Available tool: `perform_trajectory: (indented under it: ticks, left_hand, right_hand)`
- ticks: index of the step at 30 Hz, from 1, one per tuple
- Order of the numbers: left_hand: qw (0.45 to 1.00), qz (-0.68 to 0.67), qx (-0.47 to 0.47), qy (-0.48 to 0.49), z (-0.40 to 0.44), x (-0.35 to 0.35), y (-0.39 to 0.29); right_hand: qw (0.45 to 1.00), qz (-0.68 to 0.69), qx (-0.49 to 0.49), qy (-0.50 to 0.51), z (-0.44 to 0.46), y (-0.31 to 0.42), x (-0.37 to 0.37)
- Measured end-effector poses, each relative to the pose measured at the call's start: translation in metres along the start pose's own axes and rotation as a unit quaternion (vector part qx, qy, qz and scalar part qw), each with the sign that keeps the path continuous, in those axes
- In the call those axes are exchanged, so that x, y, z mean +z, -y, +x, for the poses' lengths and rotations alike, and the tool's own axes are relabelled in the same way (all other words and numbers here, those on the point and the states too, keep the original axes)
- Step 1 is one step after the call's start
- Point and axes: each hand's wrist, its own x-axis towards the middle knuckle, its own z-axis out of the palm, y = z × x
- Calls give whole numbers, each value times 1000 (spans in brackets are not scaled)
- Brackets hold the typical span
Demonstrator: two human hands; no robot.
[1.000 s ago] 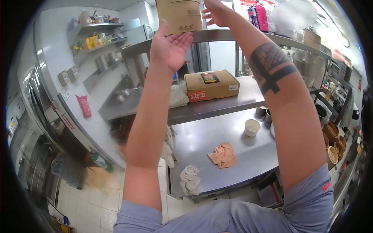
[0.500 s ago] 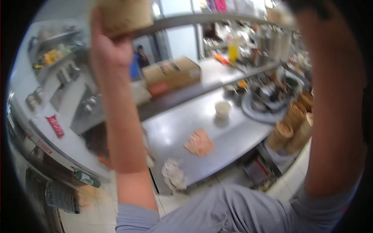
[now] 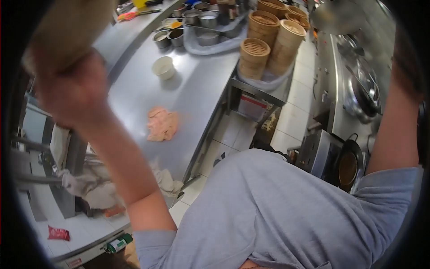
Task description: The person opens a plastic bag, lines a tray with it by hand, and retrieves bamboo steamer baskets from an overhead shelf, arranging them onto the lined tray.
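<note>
My left hand is raised at the upper left, its fingers closed around a tan, box-like thing smeared by motion. Below and to the right of that hand, a pinkish crumpled lump lies on the steel table. Beyond the lump stands a small pale bowl. At the far right my right hand is raised near the dark edge of the view. Its fingers are too dark and cut off to make out, so whether it holds anything does not show.
Bamboo steamers are stacked on a stand past the table corner. Metal pots and a tray crowd the back. A cooking range with a wok runs along the right. White cloths lie at the left; a red packet lies lower left.
The view has swung right and down, bringing the range into sight. My left hand with the tan thing now appears farther left and lower; my right hand appears farther right and lower.
</note>
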Motion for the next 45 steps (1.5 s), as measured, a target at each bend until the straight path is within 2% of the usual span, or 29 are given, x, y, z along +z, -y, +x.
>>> perform_trajectory:
  ticks: [1, 3, 5, 6, 8, 9, 10, 12, 13, 14, 15, 16, 21, 24, 25, 28, 30, 31, 33, 34, 36, 37, 39, 40, 42, 43, 44, 45]
  left_hand:
    - [1000, -6, -12, -2, -22, -4, 31]
    - [972, -109, -198, 65, -74, -8, 90]
    - [933, -182, -309, 27, -136, 8, 145]
    - [927, -177, -328, 41, -163, 12, 180]
    - [880, -192, -434, -6, -220, 21, 235]
    - [876, -187, -445, -8, -250, 19, 270]
    - [843, -217, -493, -9, -279, 17, 298]
    - [813, -194, -548, -21, -337, 11, 357]
    - [790, -182, -584, -39, -364, 3, 384]
    - [791, -184, -582, -54, -390, -7, 411]
    - [770, -171, -614, -14, -415, -20, 435]
    - [747, -159, -645, 29, -436, -30, 457]
    - [716, -144, -681, -53, -496, -69, 516]
    - [723, -116, -678, -68, -512, -83, 532]
    - [721, -116, -679, -75, -519, -86, 535]
    - [725, -66, -680, -88, -525, -88, 535]
    - [720, -52, -670, -175, -525, -84, 536]
    - [721, -50, -668, -178, -528, -81, 539]
    - [754, 78, -611, -227, -529, -76, 546]
    - [755, 81, -609, -229, -529, -72, 548]
    - [745, 237, -574, -244, -532, -63, 549]
    - [745, 240, -572, -245, -535, -61, 547]
    - [714, 415, -535, -176, -536, -55, 540]
    - [714, 417, -534, -179, -534, -53, 532]
    - [563, 569, -597, 46, -528, -49, 509]
    - [561, 572, -596, 43, -530, -45, 494]
    - [517, 621, -535, 246, -532, -41, 476]
    - [447, 638, -450, 437, -532, -39, 465]
  right_hand:
    - [999, -9, 33, 3, -30, -11, -16]
    - [995, -24, 97, 3, -85, -30, -45]
    - [987, -31, 157, 3, -142, -51, -67]
    - [981, -31, 189, 4, -172, -61, -74]
    - [968, -22, 252, 7, -242, -79, -77]
    - [957, -10, 289, 14, -280, -87, -76]
    - [943, 8, 332, 22, -329, -93, -67]
    - [916, 36, 396, 40, -430, -99, -41]
    - [911, 36, 407, 55, -474, -103, -27]
    - [928, -7, 361, 88, -495, -111, -17]
    - [941, -52, 312, 116, -516, -119, -7]
    - [939, -52, 322, 110, -531, -124, 8]
    - [931, -95, 312, 162, -578, -148, 62]
    - [922, -76, 331, 185, -594, -158, 75]
    - [931, -53, 328, 147, -600, -163, 81]
    - [913, -1, 378, 153, -603, -172, 81]
    - [916, -1, 374, 142, -597, -181, 85]
    - [920, -2, 370, 131, -591, -186, 86]
    - [914, 3, 384, 132, -566, -194, 87]
    - [907, 4, 399, 132, -555, -199, 88]
    - [900, 22, 424, 102, -542, -205, 90]
    - [898, 13, 424, 119, -534, -209, 88]
    - [899, -11, 413, 149, -523, -212, 85]
    - [899, -8, 411, 149, -516, -212, 84]
    - [894, -49, 403, 188, -499, -209, 83]
    - [895, -45, 403, 187, -493, -209, 83]
    - [891, -51, 409, 189, -487, -210, 84]
    - [887, -57, 416, 190, -484, -210, 85]
